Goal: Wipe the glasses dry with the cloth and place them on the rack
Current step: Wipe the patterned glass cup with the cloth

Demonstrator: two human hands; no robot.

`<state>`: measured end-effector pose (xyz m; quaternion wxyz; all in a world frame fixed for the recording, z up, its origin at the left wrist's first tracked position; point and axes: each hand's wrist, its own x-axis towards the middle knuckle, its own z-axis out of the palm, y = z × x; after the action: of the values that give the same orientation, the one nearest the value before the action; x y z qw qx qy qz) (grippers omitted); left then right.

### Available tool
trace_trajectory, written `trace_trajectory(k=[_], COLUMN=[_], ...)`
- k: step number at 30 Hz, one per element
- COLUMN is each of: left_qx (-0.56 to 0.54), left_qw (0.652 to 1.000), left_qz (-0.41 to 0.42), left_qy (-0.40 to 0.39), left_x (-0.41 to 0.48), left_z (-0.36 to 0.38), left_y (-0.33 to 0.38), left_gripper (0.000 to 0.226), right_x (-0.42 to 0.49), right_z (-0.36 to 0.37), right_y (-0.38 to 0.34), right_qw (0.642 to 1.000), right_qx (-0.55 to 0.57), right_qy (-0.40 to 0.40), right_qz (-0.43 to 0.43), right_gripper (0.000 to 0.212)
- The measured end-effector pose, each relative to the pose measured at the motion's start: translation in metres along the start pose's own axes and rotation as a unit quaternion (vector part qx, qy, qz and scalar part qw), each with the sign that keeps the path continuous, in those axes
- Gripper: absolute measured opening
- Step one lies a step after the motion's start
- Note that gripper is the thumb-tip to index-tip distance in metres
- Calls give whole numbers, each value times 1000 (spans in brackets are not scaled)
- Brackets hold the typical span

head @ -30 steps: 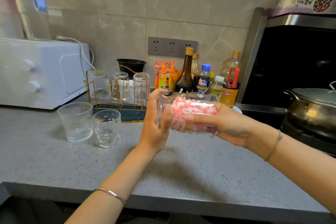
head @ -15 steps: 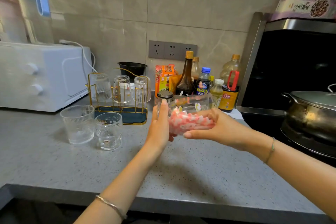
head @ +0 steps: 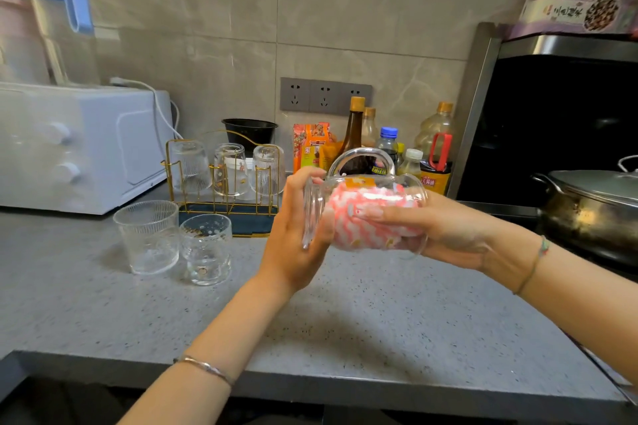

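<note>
A clear glass mug [head: 316,207] lies on its side in the air above the grey speckled counter [head: 379,321], held between both hands, in front of the bottles [head: 386,145] by the wall. Its curved handle points straight up and its thick base faces left. Its inside is packed with a pink-and-white cloth [head: 359,235] in a wavy stripe, which shows through the wall from near the base to the mouth.

The left hand [head: 293,238] cups the base end, fingers curled round the bottom edge of the glass. The right hand [head: 448,231] grips the mouth end from the right and below, one finger laid along the outside wall over the cloth. Whether any of its fingers reach inside the mouth cannot be told.

To the left, at the back of the counter, stands the rack [head: 241,221] — gold wire over a dark blue tray — with three upturned glasses [head: 229,169] side by side on its pegs. Just in front of the rack, two more stand upright and touching: a wide ribbed glass [head: 148,235] on the left and a smaller dotted glass [head: 207,248] on the right, well apart from the hands.
</note>
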<state>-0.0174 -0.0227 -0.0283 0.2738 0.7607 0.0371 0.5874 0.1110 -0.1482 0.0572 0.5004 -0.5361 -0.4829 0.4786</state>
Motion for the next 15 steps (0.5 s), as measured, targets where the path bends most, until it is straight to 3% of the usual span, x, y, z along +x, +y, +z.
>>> trace_trajectory(k=[5,10,12,15], left_qx=[-11,-155,-150,-108], left_qw=[973,874,866,901], left_qz=[-205,-444,-469,-421], left_qy=[-101,-124,-84,-8], left_x=[3,16,16,12], left_z=[0,2,6,13], left_y=[3,21,20,19], left_gripper=[72,88,84,73], right_x=[4,3,4,4], right_z=[-7,-6,-5,-2], right_y=[6,9,12,10], right_qw=[998,975,975,983], right_qx=[-27,-209,-215,-179], right_qy=[37,38,24,-9], right_qz=[-43,-59,-48,-34], right_gripper=[25,19,23,26])
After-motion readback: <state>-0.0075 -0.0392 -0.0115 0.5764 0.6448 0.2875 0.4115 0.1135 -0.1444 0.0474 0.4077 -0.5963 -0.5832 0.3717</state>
